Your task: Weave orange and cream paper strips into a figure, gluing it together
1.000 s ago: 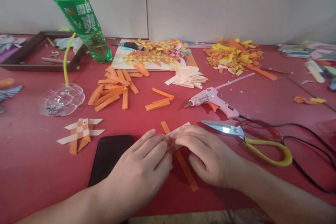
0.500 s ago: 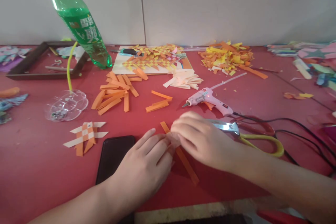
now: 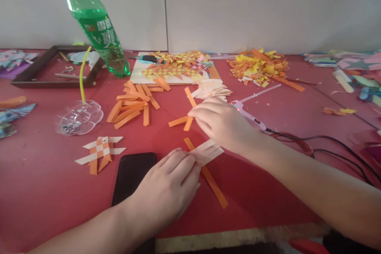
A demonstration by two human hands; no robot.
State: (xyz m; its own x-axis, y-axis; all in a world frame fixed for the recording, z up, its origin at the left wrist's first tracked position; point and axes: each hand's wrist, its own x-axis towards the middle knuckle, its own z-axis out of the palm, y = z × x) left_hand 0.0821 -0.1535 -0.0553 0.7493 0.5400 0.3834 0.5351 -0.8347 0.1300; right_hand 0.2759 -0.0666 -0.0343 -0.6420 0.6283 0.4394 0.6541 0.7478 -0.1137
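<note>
My left hand [image 3: 175,178] is closed over the near end of two cream paper strips [image 3: 210,151], its thumb mostly hidden. These strips lie side by side across a single orange paper strip [image 3: 214,187], which slants toward the table's front edge. Above them, my right hand [image 3: 222,121] pinches another orange paper strip [image 3: 190,97] between thumb and fingers. Part of that strip is hidden by the fingertips. Below it, a loose orange strip [image 3: 177,122] lies on the table. A woven orange-and-cream paper fish [image 3: 102,150] rests to the left.
A black phone [image 3: 133,176] lies by my left wrist. Behind my right hand are a pink glue gun [image 3: 251,119] and its cord. Orange strips [image 3: 131,105], cream strips [image 3: 212,88], a clear flower-shaped dish [image 3: 79,117], a green bottle [image 3: 102,39] and a dark frame [image 3: 53,85] stand around.
My right hand has let go of the cream strips and moved up and away, taking an orange strip from the table. My left hand stays on the cream strips. The view has shifted slightly.
</note>
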